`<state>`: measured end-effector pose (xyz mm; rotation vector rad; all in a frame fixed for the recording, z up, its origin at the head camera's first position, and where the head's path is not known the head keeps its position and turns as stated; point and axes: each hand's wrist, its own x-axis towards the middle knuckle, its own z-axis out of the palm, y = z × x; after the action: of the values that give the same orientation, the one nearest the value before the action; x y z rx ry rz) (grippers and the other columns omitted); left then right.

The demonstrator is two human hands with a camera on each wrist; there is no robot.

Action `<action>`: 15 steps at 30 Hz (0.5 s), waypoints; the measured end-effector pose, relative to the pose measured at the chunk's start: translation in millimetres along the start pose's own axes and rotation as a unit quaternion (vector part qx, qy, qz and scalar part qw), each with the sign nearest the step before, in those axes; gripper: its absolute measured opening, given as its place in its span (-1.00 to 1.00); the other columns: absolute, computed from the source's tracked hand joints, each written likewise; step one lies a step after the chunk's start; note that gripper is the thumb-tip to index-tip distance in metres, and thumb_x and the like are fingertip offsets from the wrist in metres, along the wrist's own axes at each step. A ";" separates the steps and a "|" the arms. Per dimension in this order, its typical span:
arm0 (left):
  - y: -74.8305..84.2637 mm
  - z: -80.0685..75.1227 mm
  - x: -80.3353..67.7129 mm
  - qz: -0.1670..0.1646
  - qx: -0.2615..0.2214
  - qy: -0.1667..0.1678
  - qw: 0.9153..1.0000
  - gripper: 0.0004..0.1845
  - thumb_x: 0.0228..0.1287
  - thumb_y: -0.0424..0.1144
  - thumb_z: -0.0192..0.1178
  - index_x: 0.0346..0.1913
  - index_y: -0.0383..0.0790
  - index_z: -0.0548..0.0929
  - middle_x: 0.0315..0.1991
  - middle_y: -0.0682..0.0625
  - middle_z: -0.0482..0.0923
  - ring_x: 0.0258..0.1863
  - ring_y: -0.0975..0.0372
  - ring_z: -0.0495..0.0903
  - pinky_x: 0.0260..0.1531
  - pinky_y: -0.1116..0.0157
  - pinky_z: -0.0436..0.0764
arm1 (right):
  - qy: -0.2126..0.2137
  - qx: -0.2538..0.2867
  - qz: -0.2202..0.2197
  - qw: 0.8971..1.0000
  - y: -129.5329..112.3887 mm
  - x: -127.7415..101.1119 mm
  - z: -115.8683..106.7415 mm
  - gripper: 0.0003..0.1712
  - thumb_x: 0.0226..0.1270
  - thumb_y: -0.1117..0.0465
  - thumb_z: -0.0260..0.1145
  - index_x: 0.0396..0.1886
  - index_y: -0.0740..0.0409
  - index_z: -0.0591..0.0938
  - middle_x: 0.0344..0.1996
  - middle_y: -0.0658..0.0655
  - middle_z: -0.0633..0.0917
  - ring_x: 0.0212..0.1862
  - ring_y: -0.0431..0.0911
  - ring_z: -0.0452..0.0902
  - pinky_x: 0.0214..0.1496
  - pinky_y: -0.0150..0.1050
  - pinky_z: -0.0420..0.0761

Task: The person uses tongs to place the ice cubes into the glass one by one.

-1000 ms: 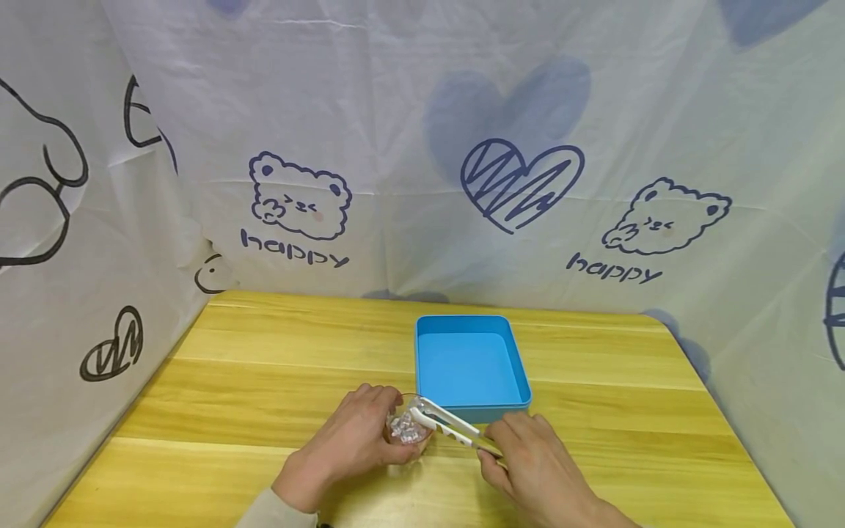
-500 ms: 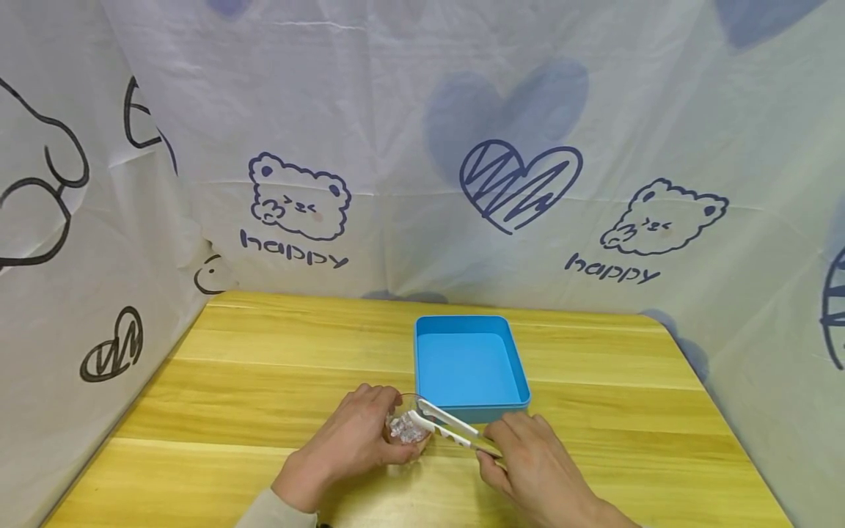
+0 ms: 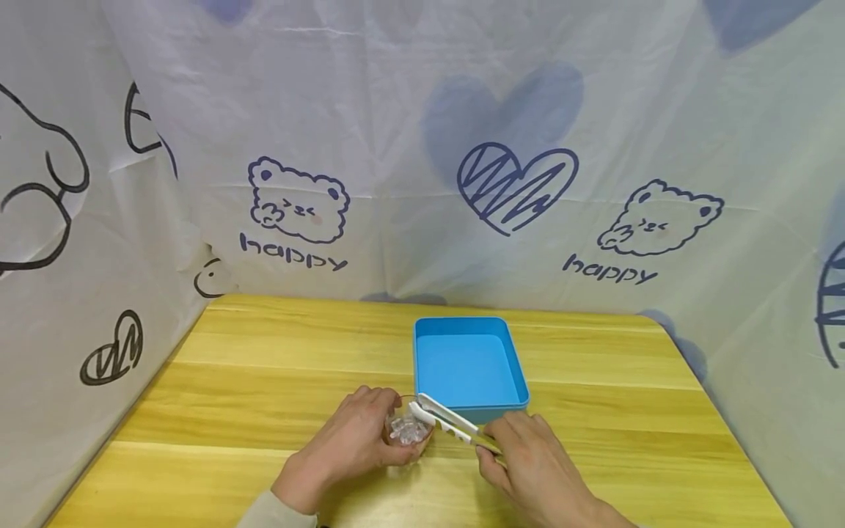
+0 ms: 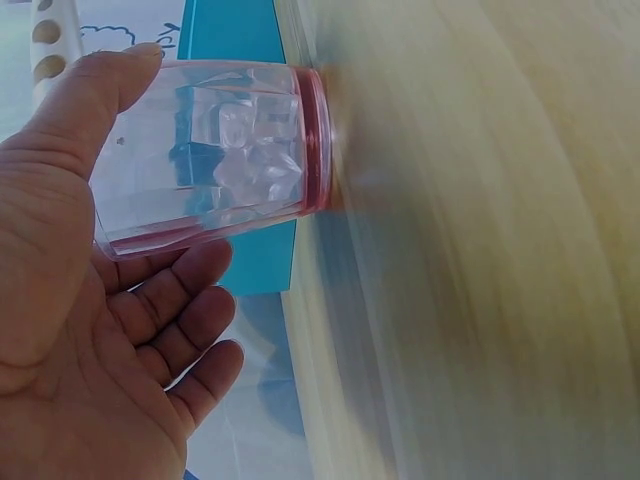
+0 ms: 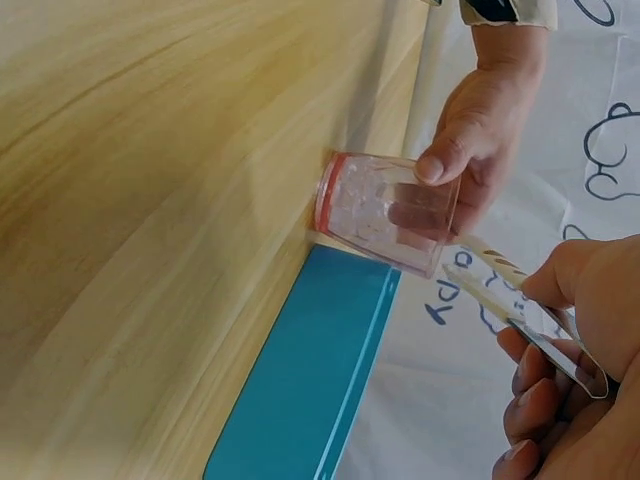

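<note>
Head view, white tongs (image 3: 449,423) in right hand (image 3: 528,458), tips angled far-left into glass (image 3: 407,429)

A clear plastic cup with a pink base (image 5: 385,212) stands on the yellow wooden table (image 5: 150,200), gripped by the left hand (image 5: 480,130). Beside the cup, the right hand (image 5: 570,400) pinches white plastic tongs (image 5: 500,295) at its rim; a blue rectangular tray (image 5: 310,380) sits just beside it.

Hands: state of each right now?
Left hand: curled around the clear cup of ice, which stands on the table.
Right hand: pinching the white tongs, whose tips are at the cup's mouth.
</note>
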<state>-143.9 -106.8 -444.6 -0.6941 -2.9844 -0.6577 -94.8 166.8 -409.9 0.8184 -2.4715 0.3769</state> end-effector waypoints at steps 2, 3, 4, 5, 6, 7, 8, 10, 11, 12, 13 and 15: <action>0.0 0.3 -0.2 0.001 0.001 0.000 1.000 -0.32 -0.10 0.38 0.34 -0.04 -0.05 0.55 -0.26 0.19 0.53 -0.24 0.31 0.35 -0.14 0.29 0.42 | 0.004 0.004 0.015 1.000 0.8 0.6 -1.5 -0.81 0.10 0.11 0.42 -0.38 -0.06 0.55 -0.51 -0.23 0.46 -0.40 -0.37 0.27 -0.35 -0.42 0.29; 0.0 0.5 -0.3 0.002 0.001 0.000 1.000 -0.32 -0.10 0.37 0.35 -0.05 -0.06 0.56 -0.26 0.19 0.53 -0.23 0.31 0.36 -0.13 0.28 0.42 | 0.006 0.009 0.024 1.000 1.9 1.3 -2.4 -0.82 0.11 0.12 0.42 -0.37 -0.06 0.55 -0.51 -0.23 0.47 -0.40 -0.37 0.27 -0.34 -0.41 0.31; 0.0 0.7 -0.5 0.001 0.000 0.000 1.000 -0.31 -0.10 0.37 0.35 -0.04 -0.06 0.56 -0.26 0.19 0.52 -0.23 0.31 0.36 -0.12 0.28 0.43 | 0.010 0.011 0.035 0.999 3.6 2.2 -3.4 -0.82 0.11 0.13 0.42 -0.38 -0.06 0.55 -0.51 -0.23 0.47 -0.41 -0.38 0.28 -0.34 -0.40 0.34; 0.0 0.9 -0.7 0.001 0.000 0.001 1.000 -0.31 -0.11 0.37 0.35 -0.04 -0.07 0.56 -0.26 0.19 0.52 -0.23 0.31 0.36 -0.11 0.27 0.44 | 0.014 0.014 0.045 0.999 6.0 2.9 -4.4 -0.83 0.11 0.14 0.42 -0.38 -0.05 0.56 -0.51 -0.23 0.47 -0.41 -0.38 0.29 -0.34 -0.37 0.37; 0.0 1.1 -0.8 0.001 -0.001 0.001 1.000 -0.30 -0.11 0.37 0.36 -0.03 -0.07 0.56 -0.25 0.19 0.52 -0.22 0.31 0.36 -0.10 0.26 0.45 | 0.018 0.015 0.059 0.998 9.1 3.5 -5.3 -0.84 0.12 0.15 0.42 -0.38 -0.04 0.57 -0.51 -0.22 0.48 -0.42 -0.38 0.31 -0.33 -0.35 0.41; 0.0 1.3 -0.9 0.001 -0.001 0.001 1.000 -0.30 -0.11 0.37 0.36 -0.03 -0.07 0.56 -0.25 0.19 0.52 -0.22 0.30 0.36 -0.09 0.25 0.45 | 0.023 0.015 0.074 0.997 13.3 4.0 -6.2 -0.86 0.13 0.16 0.41 -0.38 -0.01 0.59 -0.51 -0.20 0.50 -0.42 -0.38 0.33 -0.33 -0.33 0.43; 0.0 1.6 -1.0 0.000 -0.001 0.002 1.000 -0.30 -0.12 0.36 0.36 -0.03 -0.08 0.56 -0.25 0.19 0.52 -0.21 0.30 0.37 -0.08 0.24 0.46 | 0.025 0.016 0.095 0.995 18.3 4.5 -7.2 -0.89 0.15 0.17 0.40 -0.38 0.01 0.60 -0.52 -0.19 0.51 -0.43 -0.36 0.33 -0.34 -0.32 0.44; 0.2 2.1 -1.0 0.002 -0.001 0.003 1.000 -0.29 -0.11 0.37 0.36 -0.02 -0.08 0.56 -0.24 0.19 0.53 -0.21 0.30 0.37 -0.06 0.23 0.47 | 0.029 0.013 0.143 0.989 32.0 4.6 -9.3 -0.90 0.19 0.17 0.38 -0.35 0.07 0.63 -0.51 -0.14 0.54 -0.45 -0.32 0.35 -0.39 -0.32 0.43; 0.4 2.3 -0.9 0.002 -0.001 0.003 1.000 -0.29 -0.11 0.37 0.36 -0.02 -0.08 0.56 -0.23 0.18 0.54 -0.20 0.30 0.38 -0.05 0.23 0.47 | 0.031 0.011 0.170 0.985 41.1 4.1 -10.3 -0.89 0.22 0.17 0.36 -0.34 0.11 0.64 -0.51 -0.10 0.55 -0.47 -0.28 0.35 -0.43 -0.33 0.41; 0.4 2.4 -0.8 0.003 -0.001 0.004 1.000 -0.29 -0.11 0.37 0.36 -0.02 -0.08 0.56 -0.23 0.18 0.54 -0.20 0.30 0.38 -0.05 0.23 0.47 | 0.032 0.007 0.199 0.979 51.4 3.1 -11.4 -0.86 0.25 0.15 0.34 -0.32 0.15 0.65 -0.51 -0.06 0.56 -0.49 -0.25 0.34 -0.48 -0.33 0.38; 0.5 2.5 -0.6 0.004 -0.001 0.004 1.000 -0.29 -0.11 0.37 0.36 -0.02 -0.08 0.56 -0.23 0.18 0.54 -0.20 0.30 0.38 -0.05 0.23 0.47 | 0.036 0.002 0.227 0.973 63.1 1.8 -12.4 -0.83 0.27 0.14 0.31 -0.31 0.18 0.64 -0.52 -0.02 0.57 -0.51 -0.22 0.34 -0.52 -0.34 0.35; 0.7 2.6 -0.3 0.006 -0.001 0.005 1.000 -0.29 -0.10 0.36 0.36 -0.01 -0.09 0.56 -0.22 0.19 0.55 -0.20 0.30 0.38 -0.04 0.23 0.47 | 0.033 -0.005 0.281 0.959 89.1 -2.7 -14.8 -0.77 0.34 0.12 0.23 -0.31 0.23 0.62 -0.53 0.07 0.55 -0.56 -0.16 0.32 -0.58 -0.32 0.30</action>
<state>-143.1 -105.3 -446.7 -0.7052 -2.9689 -0.6609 -142.3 243.7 -408.0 0.0747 -2.6032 0.5740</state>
